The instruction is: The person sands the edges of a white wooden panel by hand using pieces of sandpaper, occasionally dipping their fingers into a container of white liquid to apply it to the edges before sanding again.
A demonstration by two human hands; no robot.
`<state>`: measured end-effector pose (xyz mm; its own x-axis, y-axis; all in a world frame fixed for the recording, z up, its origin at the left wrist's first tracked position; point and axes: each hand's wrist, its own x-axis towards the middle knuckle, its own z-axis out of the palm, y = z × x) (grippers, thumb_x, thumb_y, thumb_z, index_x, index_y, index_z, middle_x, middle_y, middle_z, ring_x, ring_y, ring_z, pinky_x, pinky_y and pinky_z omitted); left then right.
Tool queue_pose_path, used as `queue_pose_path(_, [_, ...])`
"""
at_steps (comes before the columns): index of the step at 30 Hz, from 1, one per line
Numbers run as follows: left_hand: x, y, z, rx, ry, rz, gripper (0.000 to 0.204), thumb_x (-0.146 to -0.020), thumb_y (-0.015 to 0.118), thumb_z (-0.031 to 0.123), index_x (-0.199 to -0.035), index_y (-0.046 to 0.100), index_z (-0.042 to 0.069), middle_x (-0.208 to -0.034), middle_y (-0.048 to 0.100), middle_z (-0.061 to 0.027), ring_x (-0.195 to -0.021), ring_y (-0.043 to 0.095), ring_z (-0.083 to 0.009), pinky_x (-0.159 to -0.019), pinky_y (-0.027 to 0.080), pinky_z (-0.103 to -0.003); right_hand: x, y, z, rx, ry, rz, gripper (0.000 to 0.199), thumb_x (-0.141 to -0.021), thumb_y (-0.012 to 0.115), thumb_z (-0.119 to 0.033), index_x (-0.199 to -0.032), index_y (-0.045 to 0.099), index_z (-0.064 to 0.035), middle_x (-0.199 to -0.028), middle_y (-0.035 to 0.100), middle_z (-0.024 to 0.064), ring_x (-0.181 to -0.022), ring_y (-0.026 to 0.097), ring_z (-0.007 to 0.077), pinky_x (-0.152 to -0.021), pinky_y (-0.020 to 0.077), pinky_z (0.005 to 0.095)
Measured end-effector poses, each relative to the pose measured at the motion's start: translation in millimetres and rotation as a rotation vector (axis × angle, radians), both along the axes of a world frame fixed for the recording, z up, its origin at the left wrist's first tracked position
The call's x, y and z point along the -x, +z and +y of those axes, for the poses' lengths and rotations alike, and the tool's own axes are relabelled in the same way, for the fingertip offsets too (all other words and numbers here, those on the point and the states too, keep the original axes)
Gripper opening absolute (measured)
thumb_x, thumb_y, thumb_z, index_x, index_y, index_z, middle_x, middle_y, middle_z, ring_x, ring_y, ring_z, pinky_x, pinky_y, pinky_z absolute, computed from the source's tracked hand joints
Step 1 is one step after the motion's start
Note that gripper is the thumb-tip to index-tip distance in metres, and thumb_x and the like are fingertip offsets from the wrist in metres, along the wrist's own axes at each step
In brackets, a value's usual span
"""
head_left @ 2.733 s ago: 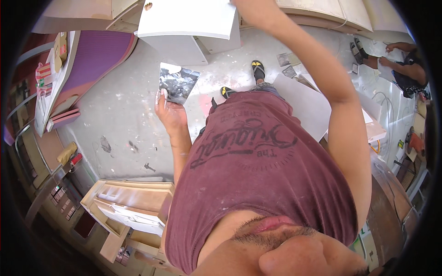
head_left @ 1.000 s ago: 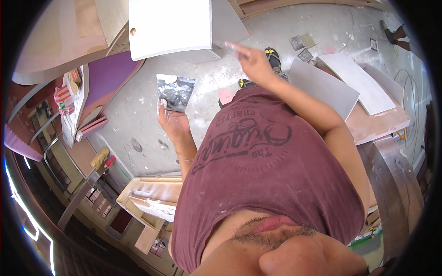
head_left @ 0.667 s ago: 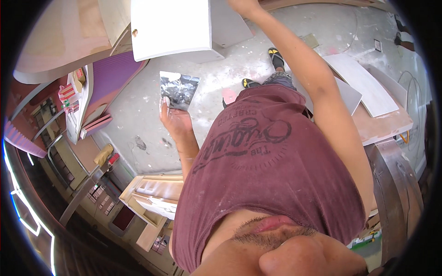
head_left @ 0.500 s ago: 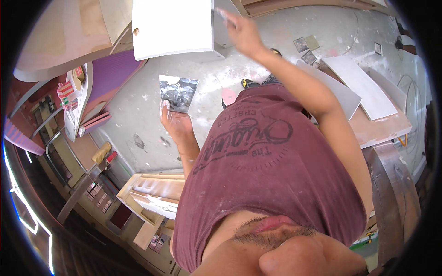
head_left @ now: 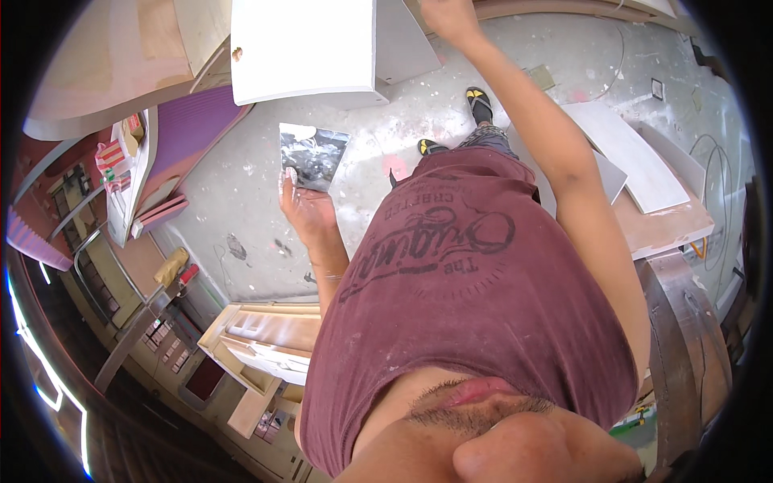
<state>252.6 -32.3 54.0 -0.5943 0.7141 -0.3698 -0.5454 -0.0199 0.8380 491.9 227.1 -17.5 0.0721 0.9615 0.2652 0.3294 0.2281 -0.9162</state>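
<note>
My left hand is closed on a dark square plate smeared with white paste, its thumb over the near edge. White residue coats the fingertips. My right hand is stretched far forward, past the right side of a white cabinet. The top edge of the picture cuts off its fingers, so their position and anything in them are hidden. The cabinet has a glossy white face with a small brownish spot near its left edge and a greyer side panel.
White boards lie on a wooden bench at the right. A curved wooden piece stands at the far left, above a purple panel. Wooden drawer units are near my left side. The concrete floor is spattered white.
My right hand has moved forward and right, away from the cabinet's front edge to the top of the picture. One of my feet has stepped further forward. The left hand still holds the plate.
</note>
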Motion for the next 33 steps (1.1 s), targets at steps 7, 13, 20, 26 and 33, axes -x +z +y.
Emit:
queue_pose_path(7, [-0.3,-3.6,-5.7,0.039,0.085,-0.017,0.019,-0.095,0.054,0.018,-0.108,0.057,0.005,-0.106,0.062,-0.004,-0.096,0.06,-0.0127,-0.081,0.049,-0.025,19.7,-12.3,-62.8,0.078,0.272,-0.01,0.042,-0.092,0.053,-0.009,-0.133,0.057,-0.0168,-0.097,0.069,0.0185,-0.069,0.063,0.0205,-0.065,0.0499,0.0306])
queue_pose_path(13, [-8.2,3.9,5.5,0.054,0.077,-0.001,0.017,-0.095,0.054,0.017,-0.107,0.058,0.006,-0.106,0.063,-0.002,-0.093,0.061,-0.011,-0.074,0.05,-0.024,-5.5,7.7,-169.5,0.391,0.607,0.107,0.043,-0.092,0.051,-0.007,-0.134,0.056,-0.0162,-0.108,0.067,0.0218,-0.086,0.067,0.0259,-0.078,0.0508,0.0315])
queue_pose_path(20, [-9.7,3.7,3.3,0.047,0.068,0.074,0.02,-0.095,0.053,0.018,-0.109,0.058,0.005,-0.109,0.063,-0.0044,-0.1,0.06,-0.0148,-0.086,0.047,-0.028,-23.1,-45.4,-23.0,0.014,0.099,0.083,0.039,-0.089,0.054,-0.015,-0.128,0.061,-0.0143,-0.092,0.067,0.0207,-0.077,0.064,0.0319,-0.074,0.0503,0.0402])
queue_pose_path(26, [-21.1,16.3,11.2,0.098,0.059,0.063,0.021,-0.095,0.053,0.018,-0.111,0.058,0.004,-0.111,0.063,-0.0047,-0.101,0.06,-0.015,-0.086,0.048,-0.028,-17.9,2.4,103.0,0.039,0.018,0.105,0.036,-0.085,0.047,-0.005,-0.117,0.064,-0.0046,-0.101,0.066,0.0258,-0.095,0.065,0.0386,-0.083,0.0494,0.042])
queue_pose_path(33, [-25.8,23.1,2.9,0.078,0.088,0.106,0.022,-0.095,0.053,0.018,-0.111,0.059,0.004,-0.111,0.065,-0.0055,-0.102,0.061,-0.0156,-0.089,0.048,-0.029,22.2,5.0,34.8,0.205,0.191,0.055,0.041,-0.086,0.052,-0.014,-0.126,0.061,-0.0134,-0.086,0.067,0.0191,-0.077,0.064,0.0352,-0.072,0.0498,0.0439])
